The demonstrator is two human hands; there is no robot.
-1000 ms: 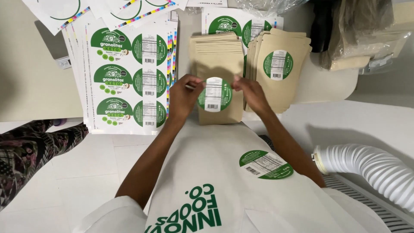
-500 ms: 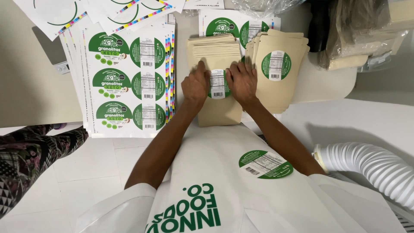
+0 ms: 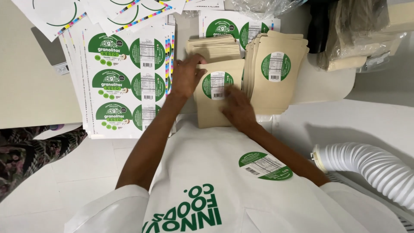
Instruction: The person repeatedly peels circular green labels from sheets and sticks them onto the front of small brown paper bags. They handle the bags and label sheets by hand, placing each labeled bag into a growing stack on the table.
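While flat on pouch point(image 3: 217, 97), both hands point(image 3: 236, 107).

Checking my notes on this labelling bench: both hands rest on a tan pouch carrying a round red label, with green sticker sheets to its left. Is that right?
Not quite: the round label on the tan pouch is green, not red, as the head view shows. The left hand and right hand do rest on it, with the green sticker sheets to its left.

The scene is lit brightly and evenly from above. Only soft shadows are cast, one under the white hose point(image 3: 371, 166) on the desk point(image 3: 379, 125). The right hand point(image 3: 238, 108) is smeared by motion blur. Straight edges are bent slightly near the frame corners.
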